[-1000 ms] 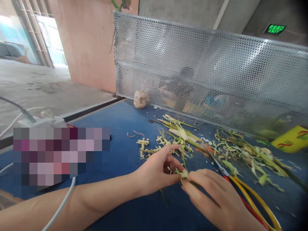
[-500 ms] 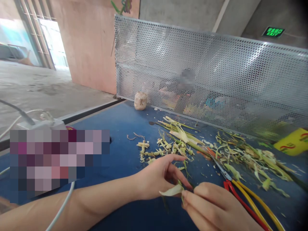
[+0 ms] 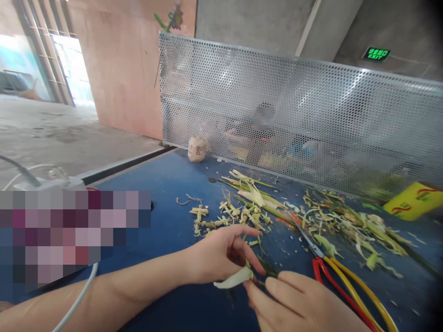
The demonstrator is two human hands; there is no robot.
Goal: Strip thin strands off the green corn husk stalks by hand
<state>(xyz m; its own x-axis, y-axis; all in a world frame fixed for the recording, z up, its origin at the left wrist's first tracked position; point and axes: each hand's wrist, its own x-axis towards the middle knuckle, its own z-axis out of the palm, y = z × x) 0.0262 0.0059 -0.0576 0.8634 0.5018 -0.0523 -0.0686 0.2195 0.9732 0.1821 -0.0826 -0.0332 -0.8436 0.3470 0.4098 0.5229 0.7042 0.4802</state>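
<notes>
Well, the pale leaf strip (image 3: 233, 279) is at 6 o'clock in view, its base pinched in the R hand (image 3: 290, 295); the L hand (image 3: 221, 253) curls beside it, fingers parted (can't tell if its thumb grips too). Prob. best: a light pinch close to the base, so the blade doesn't crease or split, & R knuckles clear of the scissors (image 3: 316, 249), approx. 4 o'clock.

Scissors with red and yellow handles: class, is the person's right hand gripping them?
No: the scissors lie on the blue tabletop beside the right hand, whose fingertips are at a pale green leaf.
</notes>
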